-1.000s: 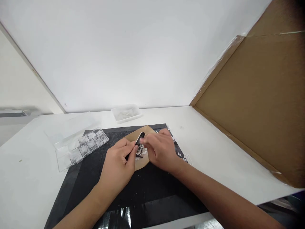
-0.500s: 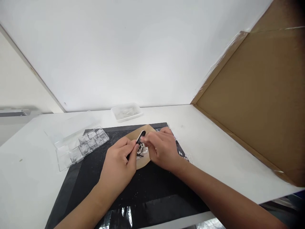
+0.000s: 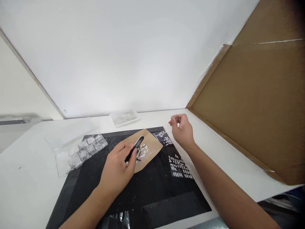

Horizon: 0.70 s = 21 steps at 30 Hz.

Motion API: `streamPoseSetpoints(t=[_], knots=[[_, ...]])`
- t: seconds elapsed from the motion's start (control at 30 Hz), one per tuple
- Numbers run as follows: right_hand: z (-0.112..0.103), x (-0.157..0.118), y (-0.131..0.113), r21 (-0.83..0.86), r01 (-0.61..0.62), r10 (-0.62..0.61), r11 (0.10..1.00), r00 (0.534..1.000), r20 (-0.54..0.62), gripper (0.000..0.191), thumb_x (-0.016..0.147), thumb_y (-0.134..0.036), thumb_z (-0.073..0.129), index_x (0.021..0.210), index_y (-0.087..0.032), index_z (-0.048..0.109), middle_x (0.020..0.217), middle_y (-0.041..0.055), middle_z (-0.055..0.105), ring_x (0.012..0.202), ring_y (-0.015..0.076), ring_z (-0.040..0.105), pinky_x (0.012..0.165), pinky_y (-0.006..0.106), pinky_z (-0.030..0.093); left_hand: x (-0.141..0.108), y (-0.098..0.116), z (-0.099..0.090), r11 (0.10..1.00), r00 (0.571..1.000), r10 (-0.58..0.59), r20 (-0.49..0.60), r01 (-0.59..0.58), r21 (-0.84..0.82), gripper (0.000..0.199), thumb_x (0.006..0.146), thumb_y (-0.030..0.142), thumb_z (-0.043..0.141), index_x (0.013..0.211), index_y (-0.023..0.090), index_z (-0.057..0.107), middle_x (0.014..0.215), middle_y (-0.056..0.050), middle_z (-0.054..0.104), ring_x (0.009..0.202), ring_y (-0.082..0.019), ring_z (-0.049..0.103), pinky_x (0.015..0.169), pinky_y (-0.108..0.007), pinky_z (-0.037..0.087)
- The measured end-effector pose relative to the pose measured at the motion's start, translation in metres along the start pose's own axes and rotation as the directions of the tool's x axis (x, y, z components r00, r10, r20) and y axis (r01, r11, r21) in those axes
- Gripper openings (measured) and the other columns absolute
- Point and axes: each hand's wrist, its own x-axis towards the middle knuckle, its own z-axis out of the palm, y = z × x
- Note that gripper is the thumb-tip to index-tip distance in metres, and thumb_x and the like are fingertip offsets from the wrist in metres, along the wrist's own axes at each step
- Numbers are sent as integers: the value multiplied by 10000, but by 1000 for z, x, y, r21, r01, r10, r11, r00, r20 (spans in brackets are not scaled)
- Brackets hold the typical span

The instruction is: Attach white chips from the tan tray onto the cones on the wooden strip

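Observation:
My left hand (image 3: 120,163) grips a slim black object with a pale edge (image 3: 138,142), slanting up to the right over a brown paper sheet (image 3: 152,146). Small white and dark scraps (image 3: 142,152) lie heaped on that paper, partly behind my left fingers. Off to the right, my right hand (image 3: 183,130) is raised with its fingers curled and pressed together; whether anything small is between them is hidden. Below its wrist, small white rectangles (image 3: 179,167) sit in rows on the right side of the black mat (image 3: 152,190).
A clear divided box (image 3: 82,152) with small bags stands at the left, its transparent lid (image 3: 69,132) behind it. A translucent tub (image 3: 125,118) is near the white wall. Large brown cardboard (image 3: 257,105) rises at the right.
My right hand has moved away from the black object, to the right and slightly up, uncovering the paper and the white rectangles. My left hand still holds the object. The view has shifted slightly.

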Motion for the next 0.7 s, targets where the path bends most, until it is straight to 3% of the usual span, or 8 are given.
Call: streamPoseSetpoints(t=[0.17,0.33,0.5,0.7], knots=[[-14,20,30,-91,-55,57,994,998,14,191,955,-327,547,1091,-194,555,1101,152,734,976,273,697,869,417,525,1,-2,-2,999,1000,7,-7,-7,42,200,1016,270,569,1022,180,747,886,-38,647,789,-157,632,732,-275,482],[-31,28,41,-147,-43,55,988,995,78,182,883,-294,603,1033,-196,639,1050,121,752,924,265,702,831,402,537,2,-6,-5,996,1000,13,8,-13,83,206,994,342,623,1065,203,758,854,-23,652,705,-146,606,681,-271,478],[-38,32,53,-202,4,38,979,977,208,169,855,-239,616,959,-224,748,1060,68,789,937,254,716,857,397,533,1,-8,-6,988,1000,-28,-11,29,152,352,1013,410,590,1298,235,701,862,-30,721,759,-188,670,744,-300,533],[-40,34,64,-232,17,59,972,947,317,197,919,-379,648,966,-278,812,1064,36,818,987,275,734,876,416,531,3,-7,-10,991,998,-69,-5,69,112,438,1057,448,485,1383,197,634,892,-37,757,768,-199,711,784,-316,546]])
